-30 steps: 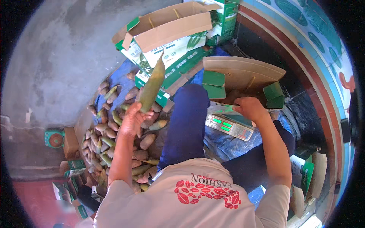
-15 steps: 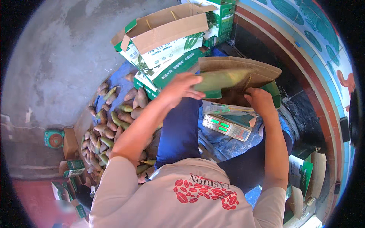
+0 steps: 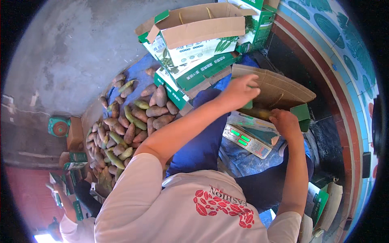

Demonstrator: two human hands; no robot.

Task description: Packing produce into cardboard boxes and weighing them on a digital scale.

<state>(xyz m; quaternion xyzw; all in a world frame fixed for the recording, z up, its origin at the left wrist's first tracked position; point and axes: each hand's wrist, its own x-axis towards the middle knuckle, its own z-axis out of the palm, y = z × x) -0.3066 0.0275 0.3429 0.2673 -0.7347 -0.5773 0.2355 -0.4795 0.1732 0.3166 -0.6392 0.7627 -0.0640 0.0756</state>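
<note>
In the head view, our left grip (image 3: 244, 89), loosely spread, hangs over the carton (image 3: 285, 86); whether our right grip (image 3: 285, 122) pinches its rim, we cannot tell. Below them inside, the green radish (image 3: 259, 113) seems heavy, stiff, snappable: cradle mid-body.

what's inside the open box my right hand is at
Inside the open box, part of a yellowish-green vegetable shows. The front wall, left hand and right hand hide much else, so the bottom can't be seen.
</note>
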